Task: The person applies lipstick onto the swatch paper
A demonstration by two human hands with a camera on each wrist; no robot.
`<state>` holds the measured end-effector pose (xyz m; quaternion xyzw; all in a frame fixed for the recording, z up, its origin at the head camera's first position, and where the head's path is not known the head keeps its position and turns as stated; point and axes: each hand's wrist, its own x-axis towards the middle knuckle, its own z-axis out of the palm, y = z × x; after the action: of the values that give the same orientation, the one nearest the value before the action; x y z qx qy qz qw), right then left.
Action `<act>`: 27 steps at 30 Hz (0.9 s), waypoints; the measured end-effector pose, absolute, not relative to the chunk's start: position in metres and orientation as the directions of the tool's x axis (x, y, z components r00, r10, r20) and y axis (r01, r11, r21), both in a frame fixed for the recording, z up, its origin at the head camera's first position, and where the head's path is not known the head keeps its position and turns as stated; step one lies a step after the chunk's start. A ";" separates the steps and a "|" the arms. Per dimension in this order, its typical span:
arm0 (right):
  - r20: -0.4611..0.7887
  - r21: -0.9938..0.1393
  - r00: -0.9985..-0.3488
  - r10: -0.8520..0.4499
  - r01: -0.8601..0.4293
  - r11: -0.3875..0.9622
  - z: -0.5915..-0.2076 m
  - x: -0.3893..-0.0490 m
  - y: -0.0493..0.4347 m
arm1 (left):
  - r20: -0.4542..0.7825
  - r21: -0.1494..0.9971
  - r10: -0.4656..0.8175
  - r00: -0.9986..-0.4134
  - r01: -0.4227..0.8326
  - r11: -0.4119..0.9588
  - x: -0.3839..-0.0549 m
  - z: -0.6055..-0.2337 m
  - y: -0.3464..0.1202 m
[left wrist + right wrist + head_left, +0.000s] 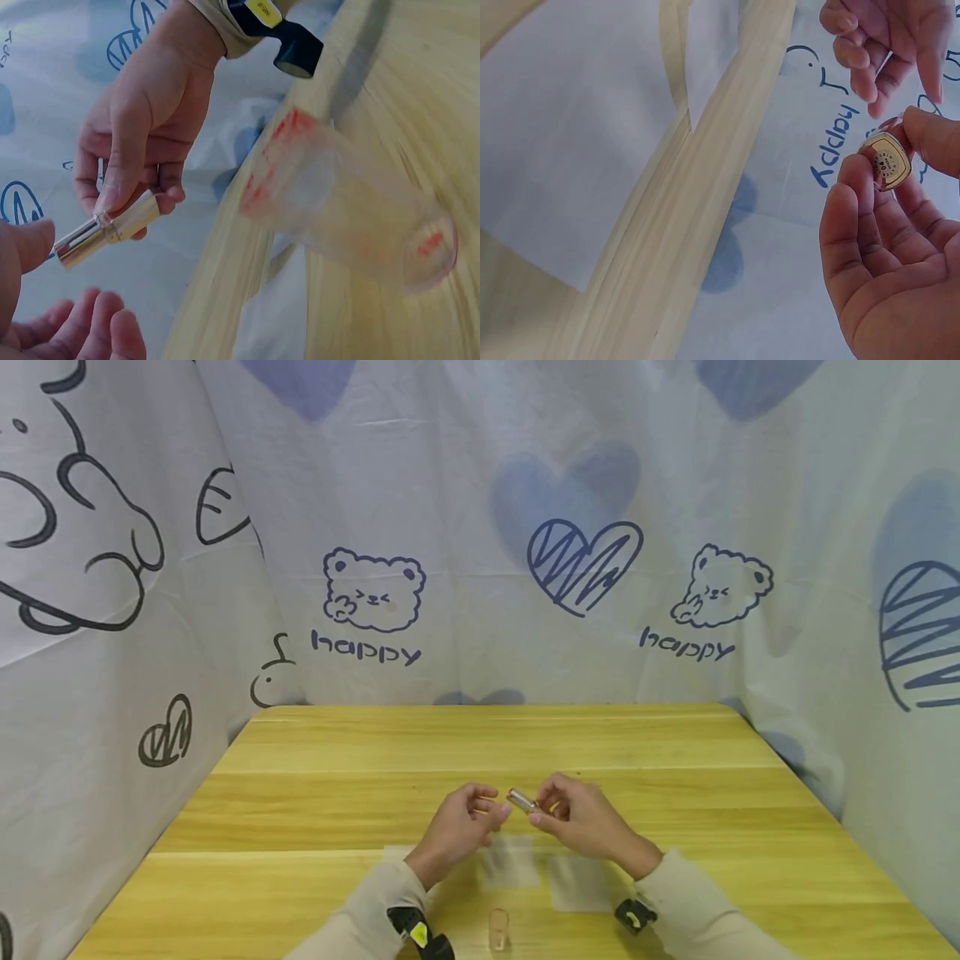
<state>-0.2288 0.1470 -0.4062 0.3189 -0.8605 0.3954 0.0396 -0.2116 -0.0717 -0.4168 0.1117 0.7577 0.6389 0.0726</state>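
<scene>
My right hand (581, 814) pinches a gold and silver lipstick tube (522, 800) between thumb and fingers above the table. A round label shows on the squarish base of the lipstick (889, 161) in the right wrist view. The tube's other end points toward my left hand (461, 822), whose fingers are loosely bent with nothing in them. In the left wrist view, the left thumb (30, 244) is close to that end. A clear cap (498, 929) stands near the front of the table; red smears show on the cap (352, 202) in the left wrist view.
Several white paper sheets (581, 883) lie on the wooden table (300, 827) beneath and in front of the hands. A patterned cloth (465, 527) hangs behind the table and along its sides.
</scene>
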 end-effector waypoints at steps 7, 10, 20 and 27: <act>0.337 -0.639 -0.780 -0.527 -0.600 0.480 -0.406 -0.227 0.140 | -0.042 0.998 0.202 -0.978 -0.034 0.044 -0.212 -0.418 -0.068; 0.334 -0.640 -0.782 -0.527 -0.598 0.482 -0.406 -0.227 0.139 | -0.071 0.997 0.200 -0.977 -0.070 0.009 -0.212 -0.419 -0.067; 0.347 -0.613 -0.776 -0.528 -0.613 0.499 -0.407 -0.225 0.135 | -0.120 0.989 0.188 -0.975 -0.133 -0.058 -0.214 -0.420 -0.063; 0.364 -0.595 -0.770 -0.523 -0.625 0.506 -0.407 -0.225 0.133 | -0.139 0.986 0.187 -0.973 -0.154 -0.068 -0.214 -0.422 -0.062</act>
<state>-0.2245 0.1334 -0.4074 0.3318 -0.8650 0.3701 0.0683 -0.2142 -0.0616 -0.4216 0.0122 0.6727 0.7306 0.1165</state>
